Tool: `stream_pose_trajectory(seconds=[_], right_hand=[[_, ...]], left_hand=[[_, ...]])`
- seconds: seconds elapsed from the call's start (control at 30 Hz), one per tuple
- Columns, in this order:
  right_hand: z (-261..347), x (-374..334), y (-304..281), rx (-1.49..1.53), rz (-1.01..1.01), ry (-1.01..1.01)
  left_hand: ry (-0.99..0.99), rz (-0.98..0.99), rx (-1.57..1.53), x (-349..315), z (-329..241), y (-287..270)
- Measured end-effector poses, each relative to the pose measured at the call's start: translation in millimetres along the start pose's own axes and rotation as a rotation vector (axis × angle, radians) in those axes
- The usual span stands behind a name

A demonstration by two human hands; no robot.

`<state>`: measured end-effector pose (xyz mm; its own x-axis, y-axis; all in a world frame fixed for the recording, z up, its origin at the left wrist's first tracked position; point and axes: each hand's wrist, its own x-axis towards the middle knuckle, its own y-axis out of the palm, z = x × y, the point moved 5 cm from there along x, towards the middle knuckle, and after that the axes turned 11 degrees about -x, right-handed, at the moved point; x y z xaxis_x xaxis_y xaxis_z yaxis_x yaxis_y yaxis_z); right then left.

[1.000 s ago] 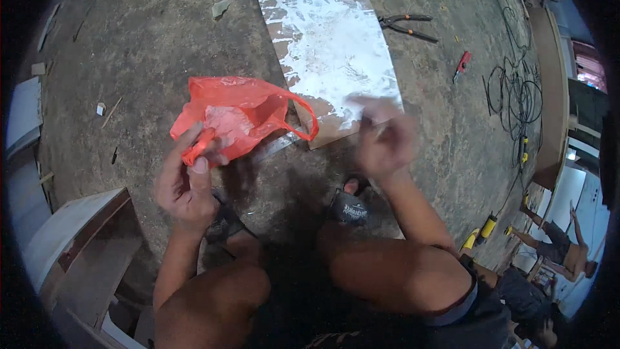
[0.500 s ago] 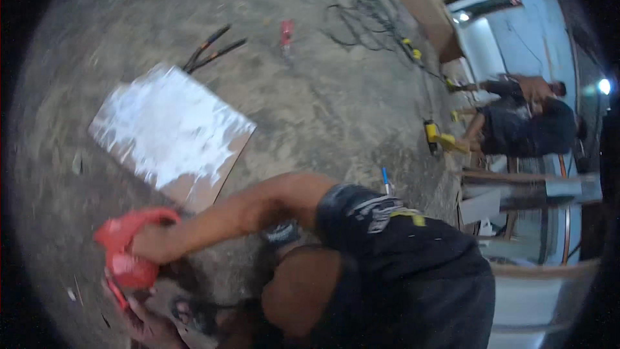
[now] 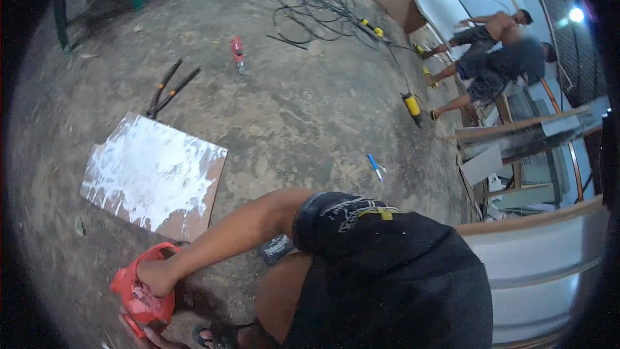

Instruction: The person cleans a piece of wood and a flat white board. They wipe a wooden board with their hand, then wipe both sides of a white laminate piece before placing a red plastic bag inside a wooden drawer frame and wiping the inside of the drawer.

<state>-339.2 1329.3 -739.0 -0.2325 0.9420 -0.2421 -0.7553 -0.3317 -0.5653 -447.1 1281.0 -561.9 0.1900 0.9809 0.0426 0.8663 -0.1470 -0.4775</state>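
Note:
A red plastic container (image 3: 160, 310) with an uneven rim stands low on the left. My right hand (image 3: 155, 278) reaches down into it, and its fingers are hidden inside. Pale smears show on the container's inner wall, close to that hand. Along the lower edge, my left hand (image 3: 147, 337) is closed on the container's near side, partly cut off by the picture's edge. Just beyond lies a flat board (image 3: 210, 200) on the floor, mostly covered in a wet-looking white coating (image 3: 158, 168), with brown surface showing along its right and lower edges.
Beyond the board lie a long-handled black tool (image 3: 165, 94) with orange bands and a red-handled tool (image 3: 237, 55). A blue-and-white pen (image 3: 375, 168), a yellow-and-black power tool (image 3: 412, 106) and tangled cables (image 3: 316, 16) are on the concrete floor. Two people stand by a wooden frame (image 3: 536, 216) at right.
The view has shifted, so floor, board and tools sit differently in it, and the picture is sharper. My right hand is still in the red container, and my left hand still holds it.

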Motion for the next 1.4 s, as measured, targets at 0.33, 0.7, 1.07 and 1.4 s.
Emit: stream_pose_trajectory(seconds=[0.33, 0.7, 1.07, 1.4], right_hand=[[-5, 2, 9, -0.154, -0.156, -0.167], [-16, -16, 43, -0.155, 0.083, -0.252], [-28, -62, -52, 0.463, -0.307, 0.102], [-37, -84, -122, 0.948, -0.395, 0.402]], left_hand=[[0.197, -0.047, 0.073, 3, -19, 25], [0.195, 0.011, -0.034, 2, 7, 44], [0.209, 0.028, -0.432, 26, 32, 11], [0.118, -0.026, -0.561, 23, 46, -2]])
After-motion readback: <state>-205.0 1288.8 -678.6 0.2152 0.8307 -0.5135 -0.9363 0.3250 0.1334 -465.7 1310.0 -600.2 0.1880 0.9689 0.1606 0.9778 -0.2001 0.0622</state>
